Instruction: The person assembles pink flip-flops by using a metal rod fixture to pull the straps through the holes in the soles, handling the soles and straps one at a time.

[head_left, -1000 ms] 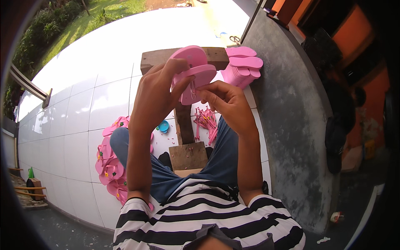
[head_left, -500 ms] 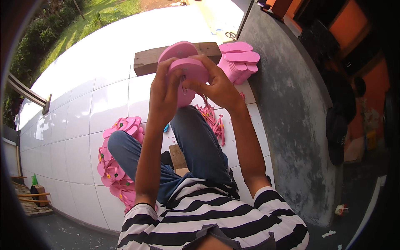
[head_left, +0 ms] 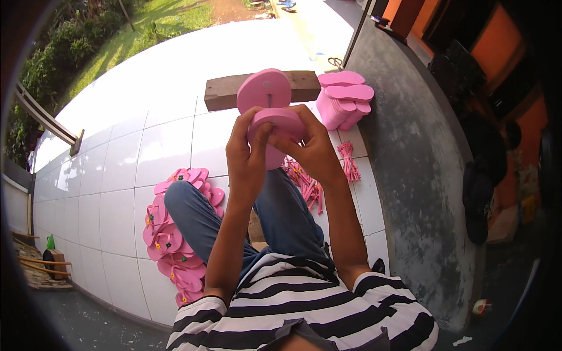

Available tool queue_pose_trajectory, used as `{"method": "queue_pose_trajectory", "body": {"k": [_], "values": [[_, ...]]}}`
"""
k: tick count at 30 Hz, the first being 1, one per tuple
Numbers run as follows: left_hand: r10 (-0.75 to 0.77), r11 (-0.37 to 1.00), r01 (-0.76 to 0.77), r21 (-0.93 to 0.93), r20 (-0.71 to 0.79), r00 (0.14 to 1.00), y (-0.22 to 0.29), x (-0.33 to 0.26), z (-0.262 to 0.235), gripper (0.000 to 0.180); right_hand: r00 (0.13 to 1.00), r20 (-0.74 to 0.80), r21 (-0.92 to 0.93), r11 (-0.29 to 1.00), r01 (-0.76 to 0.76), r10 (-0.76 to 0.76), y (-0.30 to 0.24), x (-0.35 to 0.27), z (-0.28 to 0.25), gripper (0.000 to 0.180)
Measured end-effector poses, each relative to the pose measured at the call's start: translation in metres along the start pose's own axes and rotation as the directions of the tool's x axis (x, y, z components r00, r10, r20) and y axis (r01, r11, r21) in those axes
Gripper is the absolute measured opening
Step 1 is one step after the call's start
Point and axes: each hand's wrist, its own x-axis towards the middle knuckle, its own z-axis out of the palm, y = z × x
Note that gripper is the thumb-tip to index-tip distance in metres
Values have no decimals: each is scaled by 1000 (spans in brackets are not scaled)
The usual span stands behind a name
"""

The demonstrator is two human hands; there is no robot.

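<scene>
Both my hands grip a pink foam flip-flop sole (head_left: 280,119) above my knees. My left hand (head_left: 246,143) is closed round its left edge, thumb on the near face. On the right edge, my right hand (head_left: 307,146) is closed too, thumb pressed toward the middle. Just beyond stands another rounded pink foam piece (head_left: 264,88); whether it is a separate sole I cannot tell. A thin dark metal rod (head_left: 269,100) shows between the two. More pink foam hangs below my fingers. Behind them lies a wooden beam (head_left: 222,93) on the tiles.
A stack of pink soles (head_left: 345,93) stands at the far right beside a grey wall (head_left: 410,175). Loose pink straps (head_left: 307,184) and a tied strap bundle (head_left: 349,161) lie near my right forearm. Strapped flip-flops with flowers (head_left: 167,240) are heaped at left. Scissors (head_left: 335,62) lie far off.
The pink foam pieces have come further apart, and the rod between them shows. A metal loop seen by my thumbs is now hidden. Both hands keep their grip; the whole view has shifted slightly.
</scene>
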Motion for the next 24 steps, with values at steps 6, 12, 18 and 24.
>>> {"method": "queue_pose_trajectory", "body": {"k": [6,12,18,24], "values": [[-69,998,68,-12,-74,995,11,-10,-2,25,993,-108,-75,996,40,-48,5,-10,10,36],[159,978,-164,130,50,986,51,-54,-37,29,998,-12,-84,995,53,-54,-32,-70,18,36],[-226,943,200,266,70,972,36,-70,-29,25,955,-297,-495,853,-167,15,-19,-108,17,56],[-103,943,86,321,37,994,49,-55,-30,29,995,-96,-698,714,-63,-6,-28,-95,30,20]]}}
